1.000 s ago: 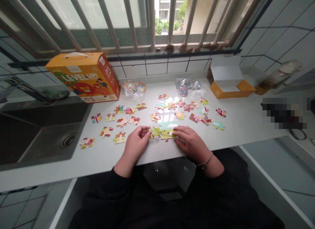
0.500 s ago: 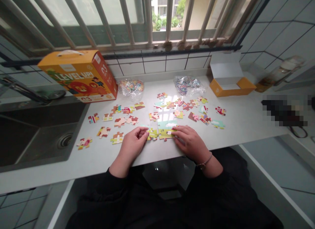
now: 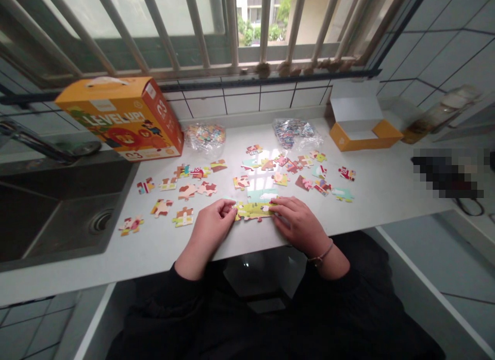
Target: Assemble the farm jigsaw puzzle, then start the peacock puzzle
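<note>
My left hand (image 3: 215, 221) is closed, thumb and fingers pinching the left edge of a green puzzle piece (image 3: 242, 211). That piece lies against the left side of a joined puzzle section (image 3: 260, 208) with pale blue sky above and green grass below; whether the tabs are fully locked I cannot tell. On the section's right edge, the fingers of my right hand (image 3: 297, 221) grip and steady it, the thumb lower down. Nearest my left hand is a loose brown, white and green puzzle piece (image 3: 183, 216). Just behind the section lies a brown-spotted puzzle piece (image 3: 242, 182).
Several loose puzzle pieces spread over the white counter (image 3: 371, 195). Behind them sit two plastic bags of pieces, one orange (image 3: 206, 137), one darker (image 3: 294, 133). An orange box (image 3: 124, 123) stands by the sink (image 3: 69, 210); an open small box (image 3: 365, 135) is at right.
My left hand has moved slightly right with the green piece, closing the gap to the joined section. My right hand has stayed in place.
</note>
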Demonstrator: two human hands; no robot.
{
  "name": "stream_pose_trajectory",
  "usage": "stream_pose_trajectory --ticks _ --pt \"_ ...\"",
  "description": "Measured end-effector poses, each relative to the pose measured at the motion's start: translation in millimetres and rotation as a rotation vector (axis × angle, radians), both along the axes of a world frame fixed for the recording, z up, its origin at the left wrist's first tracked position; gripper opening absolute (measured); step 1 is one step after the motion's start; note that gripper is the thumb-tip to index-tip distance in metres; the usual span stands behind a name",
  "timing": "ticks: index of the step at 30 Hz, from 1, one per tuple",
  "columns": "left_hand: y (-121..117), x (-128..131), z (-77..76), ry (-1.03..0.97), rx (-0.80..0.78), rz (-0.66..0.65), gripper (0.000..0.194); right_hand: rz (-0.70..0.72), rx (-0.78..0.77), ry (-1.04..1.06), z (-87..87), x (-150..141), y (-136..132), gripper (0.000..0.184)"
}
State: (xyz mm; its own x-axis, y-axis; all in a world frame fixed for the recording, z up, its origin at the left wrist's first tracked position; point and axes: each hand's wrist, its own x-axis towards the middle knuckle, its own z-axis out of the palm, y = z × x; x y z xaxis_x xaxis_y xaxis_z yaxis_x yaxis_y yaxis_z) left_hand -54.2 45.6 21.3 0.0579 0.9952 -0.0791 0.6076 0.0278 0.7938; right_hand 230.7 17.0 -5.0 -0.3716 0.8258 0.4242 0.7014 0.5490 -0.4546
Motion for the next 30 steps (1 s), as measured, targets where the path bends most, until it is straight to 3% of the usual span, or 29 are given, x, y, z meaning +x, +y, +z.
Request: stream_pose_trajectory --ticks 5,8,12,16,23,26,30 --pt "-2.5 -1.7 5.3 0.087 0.107 -0.009 0.03 -0.007 -0.008 -0.004 -0.9 0.8 -0.3 0.023" --pt "-11.0 -1.8 2.9 0.155 0.318 -0.042 0.027 -0.006 -0.018 -0.013 -2.2 1.3 -0.2 0.024" --pt "-25.1 2.8 -5.9 0.316 0.557 -0.262 0.027 -0.011 -0.023 -0.018 -2.0 0.9 -0.2 0.024" --pt "-29.1 8.6 -11.0 0.48 0.515 -0.439 0.04 -0.013 -0.018 -0.014 -1.0 0.7 -0.6 0.023" --pt "-27.9 10.4 -9.8 0.502 0.505 -0.542 0.05 -0.034 -0.017 0.001 -1.2 3.5 -1.8 0.022" --pt "-26.8 6.1 -12.1 0.467 0.566 -0.49 0.043 -0.048 -0.017 0.005 -2.4 5.2 -2.5 0.021" --pt "-18.5 -10.2 -17.9 0.478 0.579 -0.223 0.033 -0.06 -0.025 0.019 -3.5 5.7 -3.3 0.021"
